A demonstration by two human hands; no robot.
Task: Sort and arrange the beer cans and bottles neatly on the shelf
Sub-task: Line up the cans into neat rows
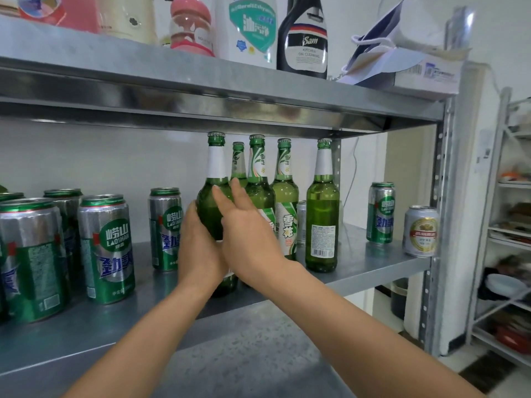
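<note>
The green bottle [214, 202], identified by its plain white neck label, stands upright near the front edge of the grey metal shelf [359, 259]. Whether its base bears on the shelf cannot be told, as the wrists cover most of it. The left hand [198, 248] grasps the lower body of the green bottle from its left side, with the palm wrapped round the glass. The right hand [247, 234] lies flat against the front right of the green bottle, fingers straight and reaching up to its shoulder, not curled. Immediately right of and behind the green bottle stand three printed-label bottles [258, 179], close together. Further right of it stands a second white-necked bottle [321, 214], back label facing forward, with a small silver can [301, 222] partly hidden behind it. Well to the right of the green bottle are a lone green-and-silver can [380, 212] and a red-and-gold can [421, 231] at the shelf corner. Just left of the green bottle stands one Laoshan can [165, 228]; a cluster of matching cans [107, 248] stands further left. Above the green bottle, an upper shelf [172, 73] carries cleaning-product bottles [303, 38].
</note>
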